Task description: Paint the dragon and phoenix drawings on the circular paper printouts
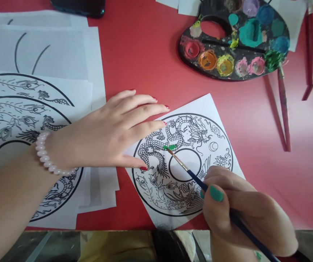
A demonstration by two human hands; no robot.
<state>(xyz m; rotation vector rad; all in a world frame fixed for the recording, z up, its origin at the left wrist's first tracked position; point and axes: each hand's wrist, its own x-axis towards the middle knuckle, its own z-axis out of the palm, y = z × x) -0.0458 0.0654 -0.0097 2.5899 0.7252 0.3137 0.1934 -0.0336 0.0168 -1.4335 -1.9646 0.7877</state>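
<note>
My right hand (pixel 235 203) pinches a thin paintbrush (pixel 196 177) with a dark blue handle. The brush tip touches a patch of green paint (pixel 172 147) on a square sheet (pixel 211 109) printed with a dragon and a phoenix in a ring. My left hand (pixel 118 127) lies flat with spread fingers, palm down. Its fingertips rest at the left edge of that sheet, and a pale pink bead bracelet (pixel 45 156) circles the wrist. Under the left forearm sits a stack of printed sheets (pixel 71 91) with similar round designs.
A black paint palette (pixel 244 74) with several colours stands at the back right. Another paintbrush (pixel 284 109) leans on its edge by the green paint. Further brush handles (pixel 309 51) lie at the far right. A dark phone (pixel 80 7) is at the top. The tabletop (pixel 140 58) is red.
</note>
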